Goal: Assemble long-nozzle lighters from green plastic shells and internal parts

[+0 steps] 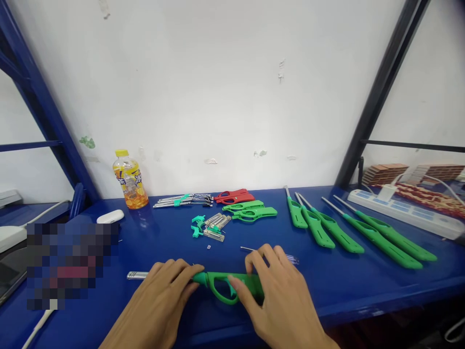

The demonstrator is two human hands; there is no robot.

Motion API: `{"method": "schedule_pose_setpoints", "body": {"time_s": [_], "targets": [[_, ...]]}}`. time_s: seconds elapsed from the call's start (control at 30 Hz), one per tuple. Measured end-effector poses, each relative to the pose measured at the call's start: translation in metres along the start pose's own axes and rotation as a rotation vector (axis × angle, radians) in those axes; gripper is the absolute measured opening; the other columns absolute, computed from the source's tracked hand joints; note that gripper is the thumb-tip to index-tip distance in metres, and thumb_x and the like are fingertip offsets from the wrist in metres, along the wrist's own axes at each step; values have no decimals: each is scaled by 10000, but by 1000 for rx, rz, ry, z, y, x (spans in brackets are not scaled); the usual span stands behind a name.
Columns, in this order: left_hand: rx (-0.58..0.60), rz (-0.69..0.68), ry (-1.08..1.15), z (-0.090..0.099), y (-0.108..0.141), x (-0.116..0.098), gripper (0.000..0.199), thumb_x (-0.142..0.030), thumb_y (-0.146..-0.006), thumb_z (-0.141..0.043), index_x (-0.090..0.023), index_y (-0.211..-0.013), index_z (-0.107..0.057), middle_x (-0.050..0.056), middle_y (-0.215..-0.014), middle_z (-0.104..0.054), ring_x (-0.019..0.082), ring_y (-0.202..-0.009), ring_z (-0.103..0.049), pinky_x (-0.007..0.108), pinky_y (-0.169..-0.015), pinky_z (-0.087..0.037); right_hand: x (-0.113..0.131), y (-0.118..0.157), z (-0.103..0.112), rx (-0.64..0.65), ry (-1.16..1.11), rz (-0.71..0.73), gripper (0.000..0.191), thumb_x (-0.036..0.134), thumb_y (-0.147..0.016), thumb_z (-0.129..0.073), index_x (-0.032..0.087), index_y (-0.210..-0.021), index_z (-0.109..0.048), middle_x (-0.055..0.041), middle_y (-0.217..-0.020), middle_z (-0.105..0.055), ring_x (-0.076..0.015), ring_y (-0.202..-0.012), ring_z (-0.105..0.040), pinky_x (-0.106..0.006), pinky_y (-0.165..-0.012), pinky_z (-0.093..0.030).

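A green long-reach gas lighter (212, 286) lies across my front, its metal nozzle (136, 275) pointing left. The fingers of my left hand (169, 283) close around the nozzle near the teal collar. My right hand (276, 286) grips the green handle from above, its thumb beside the trigger and its fingers on the far side. Much of the handle is hidden under that hand. Just behind the right hand lies a screwdriver (247, 249), partly covered by the fingers. A tiny pale part (209, 247) rests on the blue table beyond the lighter.
Several green lighters (329, 228) lie at the right, near a power strip (403, 213). Mid-table are clear fuel tanks (214, 235), teal triggers (198, 225), green shells (254, 212), red shells (234, 196) and metal nozzles (178, 200). A bottle (131, 182) stands back left.
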State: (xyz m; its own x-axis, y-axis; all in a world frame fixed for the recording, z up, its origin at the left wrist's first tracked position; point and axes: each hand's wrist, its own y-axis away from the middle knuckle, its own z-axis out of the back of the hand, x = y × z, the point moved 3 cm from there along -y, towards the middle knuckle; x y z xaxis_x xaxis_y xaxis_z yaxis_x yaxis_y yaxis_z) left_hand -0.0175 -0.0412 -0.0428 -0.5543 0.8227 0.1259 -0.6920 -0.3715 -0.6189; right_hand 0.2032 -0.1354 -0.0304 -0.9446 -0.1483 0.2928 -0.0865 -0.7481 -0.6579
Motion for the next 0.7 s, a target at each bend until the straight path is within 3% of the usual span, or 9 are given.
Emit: {"method": "schedule_pose_setpoints", "body": {"time_s": [0.1,0.17,0.3,0.43,0.7], "targets": [[12,-2,30,-8,-2,-1,369,-309,-1166,-329,-298,-1217,-695,8,-1034,-778,229,-891,-770,360,-830,-593,-1,1,-5,116,-27,30,165,413,-1033,-666,257,-1073,-624,-61,-1059,-675,-293,-935,-640,-440,-848,-489],[35,0,11,-17,2,1,371,-262,-1153,-332,-302,-1192,-699,10,-1028,-770,239,-886,-760,373,-824,-591,-2,2,-7,197,-53,53,138,390,-1047,-658,256,-1057,-628,-44,-1030,-683,-292,-954,-653,-468,-917,-483],[14,-84,-96,-25,10,-1,376,-112,-1042,-421,-292,-1252,-676,17,-1119,-792,255,-965,-765,396,-913,-564,-2,2,-8,269,-47,105,148,322,-1072,-604,239,-951,-580,-8,-896,-688,-234,-803,-665,-348,-701,-431],[-116,-241,-129,-9,9,-5,503,3,-903,-434,-237,-1284,-659,15,-1111,-820,205,-967,-773,304,-946,-547,4,2,-9,265,99,248,164,225,-1055,-548,248,-896,-513,17,-808,-667,-207,-667,-635,-351,-581,-305],[-93,-274,-94,4,11,-6,519,-36,-977,-421,-259,-1390,-644,30,-1143,-810,185,-1012,-781,252,-1021,-559,7,3,-18,196,210,357,188,117,-969,-496,262,-859,-447,56,-711,-621,-167,-562,-617,-348,-532,-262]]}}
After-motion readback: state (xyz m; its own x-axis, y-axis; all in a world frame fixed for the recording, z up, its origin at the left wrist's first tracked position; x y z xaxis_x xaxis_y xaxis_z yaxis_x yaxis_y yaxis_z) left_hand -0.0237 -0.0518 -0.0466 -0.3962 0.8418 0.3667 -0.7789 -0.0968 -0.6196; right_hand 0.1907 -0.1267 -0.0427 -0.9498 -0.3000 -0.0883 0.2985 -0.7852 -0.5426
